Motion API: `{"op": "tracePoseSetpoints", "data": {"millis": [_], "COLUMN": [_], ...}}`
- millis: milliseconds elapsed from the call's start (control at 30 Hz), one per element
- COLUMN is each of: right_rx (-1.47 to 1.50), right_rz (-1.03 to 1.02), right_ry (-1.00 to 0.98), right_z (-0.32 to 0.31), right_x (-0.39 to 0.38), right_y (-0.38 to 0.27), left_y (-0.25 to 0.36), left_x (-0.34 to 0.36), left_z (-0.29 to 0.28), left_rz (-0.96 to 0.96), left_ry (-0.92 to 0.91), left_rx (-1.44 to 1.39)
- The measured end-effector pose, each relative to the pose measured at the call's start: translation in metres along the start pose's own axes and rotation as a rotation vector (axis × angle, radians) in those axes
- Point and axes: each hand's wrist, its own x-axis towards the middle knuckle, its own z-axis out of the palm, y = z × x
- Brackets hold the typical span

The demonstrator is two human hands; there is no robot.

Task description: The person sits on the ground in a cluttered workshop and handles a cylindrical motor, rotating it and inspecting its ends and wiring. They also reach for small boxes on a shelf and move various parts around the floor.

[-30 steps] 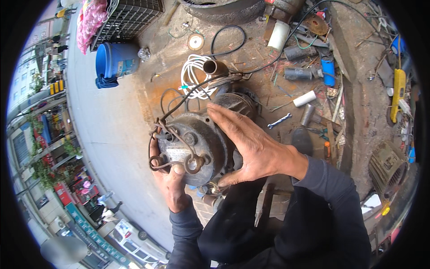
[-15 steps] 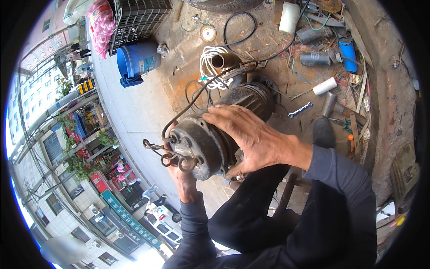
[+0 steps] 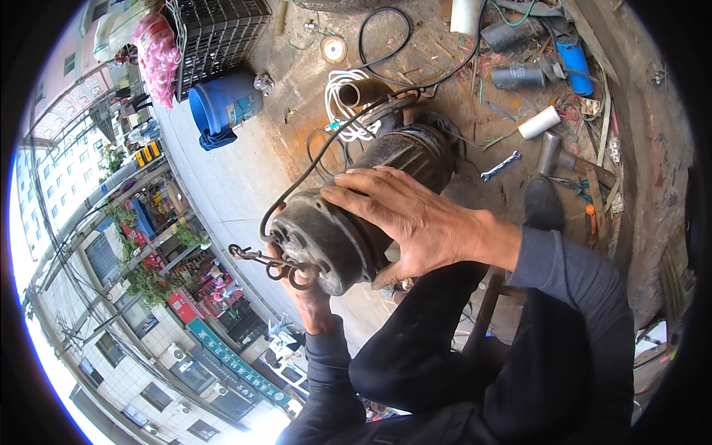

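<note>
A dark, grimy submersible pump (image 3: 404, 157) lies before me, its round end cover (image 3: 330, 241) toward me. My right hand (image 3: 430, 222) spans the cover's right side, fingers on the upper rim and thumb by the lower edge. From the left and below, my left hand (image 3: 310, 300) holds the same cover; most of its fingers are hidden behind it. Metal eye rings with a short chain (image 3: 256, 256) stick out from the cover's face. A black cable (image 3: 315, 163) leaves the cover and runs back over the pump. Beside the pipe outlet (image 3: 354, 93) lies a coil of white cord (image 3: 334, 111).
An open-ended wrench (image 3: 500, 165) and a hammer (image 3: 547, 152) lie to the right. Farther back are grey cylinders (image 3: 518, 74), a blue cylinder (image 3: 575, 70) and a white roll (image 3: 540, 123). A blue bucket (image 3: 222, 107) and black crate (image 3: 221, 44) stand at far left.
The view has shifted slightly. The cover appears a little lower and farther left, and its rings and chain have tilted slightly. Both hands keep their hold.
</note>
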Motion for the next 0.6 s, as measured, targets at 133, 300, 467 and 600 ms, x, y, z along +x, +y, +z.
{"op": "tracePoseSetpoints", "data": {"millis": [133,300,467,600], "right_rx": [-0.027,-0.032,0.004,0.034], "right_rz": [-0.025,-0.038,-0.046,-0.047], "right_ry": [0.0,-0.009,-0.002,-0.004], "right_z": [0.001,0.0,0.001,0.002], "right_x": [0.0,-0.001,-0.002,0.0], "right_y": [0.003,0.006,0.008,0.01], "left_y": [0.001,0.003,0.002,0.0], "left_x": [-0.005,-0.009,-0.012,-0.012], "left_z": [0.0,0.004,0.005,0.004], "left_rz": [-0.141,-0.163,-0.172,-0.157], "left_ry": [0.217,0.244,0.242,0.256], "left_rx": [0.165,0.15,0.103,0.126]}}
